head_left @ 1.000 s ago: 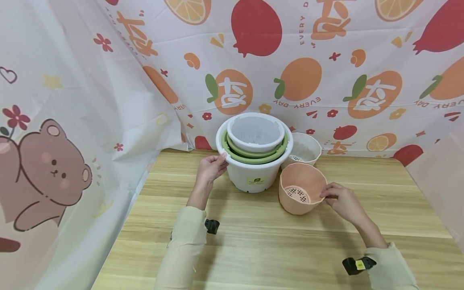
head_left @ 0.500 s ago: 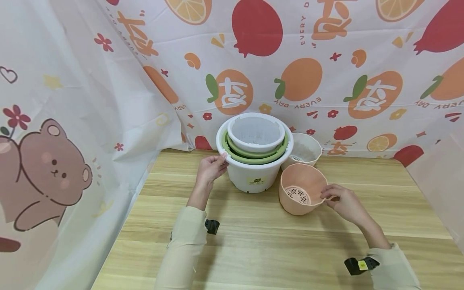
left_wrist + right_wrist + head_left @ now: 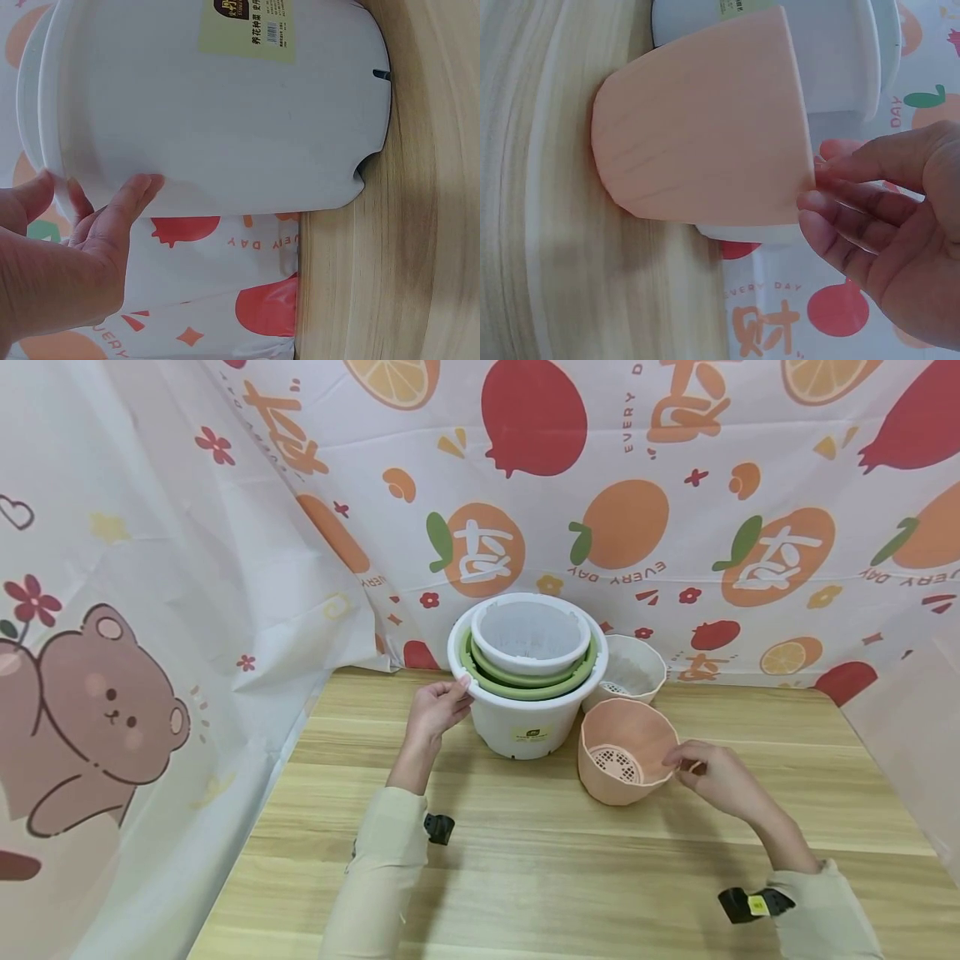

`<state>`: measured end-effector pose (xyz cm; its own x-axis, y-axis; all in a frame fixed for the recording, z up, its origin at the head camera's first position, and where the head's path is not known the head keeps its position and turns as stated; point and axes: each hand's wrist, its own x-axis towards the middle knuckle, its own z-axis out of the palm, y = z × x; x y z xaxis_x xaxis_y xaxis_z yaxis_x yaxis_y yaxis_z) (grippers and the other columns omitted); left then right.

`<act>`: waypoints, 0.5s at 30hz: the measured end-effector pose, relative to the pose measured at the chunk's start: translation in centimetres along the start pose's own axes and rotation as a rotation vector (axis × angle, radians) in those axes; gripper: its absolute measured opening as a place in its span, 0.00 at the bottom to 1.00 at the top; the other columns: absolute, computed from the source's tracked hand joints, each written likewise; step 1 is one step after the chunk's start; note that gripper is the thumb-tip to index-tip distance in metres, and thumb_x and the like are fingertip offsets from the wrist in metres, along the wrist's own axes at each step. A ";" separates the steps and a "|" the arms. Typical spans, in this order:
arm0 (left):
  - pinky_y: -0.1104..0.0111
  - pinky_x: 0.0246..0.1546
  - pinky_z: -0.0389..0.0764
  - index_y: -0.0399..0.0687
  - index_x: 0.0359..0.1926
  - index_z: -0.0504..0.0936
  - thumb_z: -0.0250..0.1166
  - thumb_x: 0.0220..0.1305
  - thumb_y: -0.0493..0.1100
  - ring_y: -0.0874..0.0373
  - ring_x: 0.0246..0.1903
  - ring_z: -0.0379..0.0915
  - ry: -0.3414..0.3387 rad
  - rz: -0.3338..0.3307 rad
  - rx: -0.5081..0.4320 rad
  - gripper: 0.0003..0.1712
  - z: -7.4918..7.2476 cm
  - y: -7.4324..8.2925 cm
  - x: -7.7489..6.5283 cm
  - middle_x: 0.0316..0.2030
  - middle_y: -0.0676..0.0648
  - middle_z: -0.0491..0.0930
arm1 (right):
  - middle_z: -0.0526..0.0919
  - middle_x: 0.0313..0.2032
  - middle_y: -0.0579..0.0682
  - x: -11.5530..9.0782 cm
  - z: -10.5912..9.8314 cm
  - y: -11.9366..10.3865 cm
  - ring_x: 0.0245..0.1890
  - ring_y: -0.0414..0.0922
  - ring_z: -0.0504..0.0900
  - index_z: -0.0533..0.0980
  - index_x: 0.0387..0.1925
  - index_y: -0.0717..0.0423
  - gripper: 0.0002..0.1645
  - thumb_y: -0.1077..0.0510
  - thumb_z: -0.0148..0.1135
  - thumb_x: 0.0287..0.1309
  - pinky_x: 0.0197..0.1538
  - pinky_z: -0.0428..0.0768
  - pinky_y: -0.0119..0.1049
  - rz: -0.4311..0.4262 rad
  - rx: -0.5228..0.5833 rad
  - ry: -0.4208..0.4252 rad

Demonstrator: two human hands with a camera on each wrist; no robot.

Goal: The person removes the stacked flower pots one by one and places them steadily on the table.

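Left hand (image 3: 437, 708) pinched the rim of the big white pot (image 3: 498, 724), out there on the worktop (image 3: 525, 868)! Inside it sat green rims (image 3: 538, 693) and, topmost, a smaller white pot (image 3: 528, 635): that much nesting looked done. Just right and behind, a wavy-rimmed white pot (image 3: 637, 664) stood apart from the nest, and so did the pink pot (image 3: 633, 735) before it, rim clamped by the right hand (image 3: 716, 781). Those two, seemingly, were left.

Smooth, matt, plastic-looking peach pot (image 3: 701, 127) and large white pot (image 3: 214, 120), smooth wood-grained tabletop (image 3: 555, 868), creased cloth-like backdrop (image 3: 540, 510).
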<state>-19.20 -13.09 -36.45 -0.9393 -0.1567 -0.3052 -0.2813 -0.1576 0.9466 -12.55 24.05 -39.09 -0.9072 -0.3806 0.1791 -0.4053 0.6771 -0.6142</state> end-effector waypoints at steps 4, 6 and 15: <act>0.64 0.46 0.77 0.29 0.44 0.74 0.59 0.63 0.42 0.54 0.41 0.76 0.005 -0.001 0.002 0.17 0.0 0.0 0.0 0.34 0.43 0.79 | 0.79 0.28 0.48 0.1 -0.3 -0.3 0.27 0.38 0.72 0.79 0.30 0.60 0.10 0.75 0.62 0.45 0.28 0.77 0.32 0.003 0.008 -0.007; 0.64 0.47 0.77 0.29 0.44 0.74 0.59 0.63 0.42 0.54 0.40 0.76 0.005 -0.003 0.006 0.17 0.0 0.0 -0.1 0.34 0.43 0.79 | 0.78 0.27 0.48 0.1 -0.5 -0.4 0.27 0.38 0.73 0.79 0.30 0.60 0.10 0.75 0.62 0.45 0.28 0.77 0.31 0.009 0.005 -0.007; 0.64 0.46 0.77 0.31 0.42 0.74 0.59 0.63 0.42 0.52 0.42 0.76 0.006 -0.010 0.004 0.15 0.0 0.1 -0.1 0.35 0.42 0.79 | 0.78 0.27 0.47 0.5 -1.0 -0.9 0.27 0.39 0.73 0.79 0.33 0.62 0.10 0.73 0.62 0.46 0.30 0.78 0.31 0.042 -0.013 -0.024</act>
<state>-19.13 -13.08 -36.33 -0.9355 -0.1606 -0.3148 -0.2909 -0.1556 0.9440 -12.75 23.85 -37.65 -0.9204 -0.3668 0.1350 -0.3688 0.7005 -0.6110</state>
